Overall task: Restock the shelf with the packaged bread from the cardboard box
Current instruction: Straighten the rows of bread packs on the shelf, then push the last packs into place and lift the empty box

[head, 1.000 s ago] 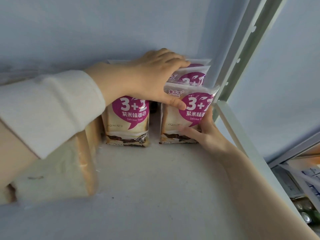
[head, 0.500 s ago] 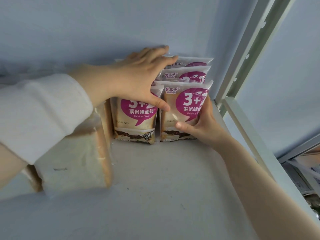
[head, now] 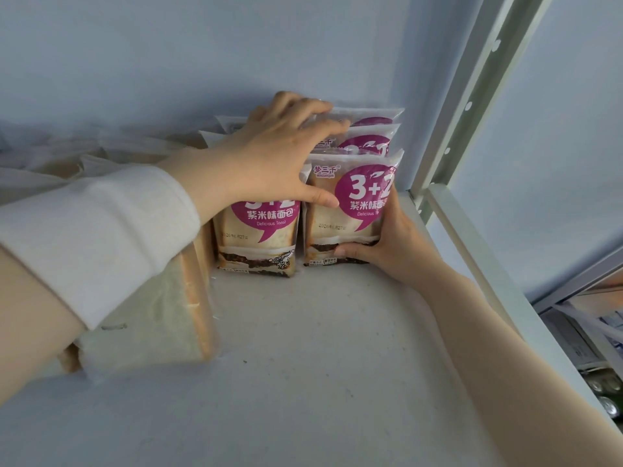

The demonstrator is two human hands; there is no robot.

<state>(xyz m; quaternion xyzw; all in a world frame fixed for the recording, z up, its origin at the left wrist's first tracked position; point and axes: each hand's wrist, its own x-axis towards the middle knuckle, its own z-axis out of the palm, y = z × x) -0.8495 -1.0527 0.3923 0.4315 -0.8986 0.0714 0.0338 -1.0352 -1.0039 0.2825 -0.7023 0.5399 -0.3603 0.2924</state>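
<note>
White shelf board [head: 303, 382] runs back to a pale blue wall, and at its far right corner stand two rows of purple-labelled bread packets, upright and facing out. Both of the person's hands are on them. Their left hand [head: 273, 163], reaching out of a white sleeve [head: 101, 244], lies spread across the top of the left front packet [head: 258, 241], fingers stretched wide over toward the packets behind [head: 365, 129], thumb tip pressed on the face of the right front packet [head: 340, 210] — flat against the wrapping rather than closed around anything. Their right hand [head: 387, 244] cups that right front packet at its lower right corner, thumb along the bottom edge, fingers up its side, a loose hold on it. The two front packets stand just beside each other, with a narrow dark gap between. Left of them, partly under the sleeve, a plain sliced loaf in clear wrap [head: 151, 318] stands on the board, touching the left packet's side. A white metal upright [head: 472, 96] with round holes frames the shelf on the right — lower shelving shows dimly beyond it.
</note>
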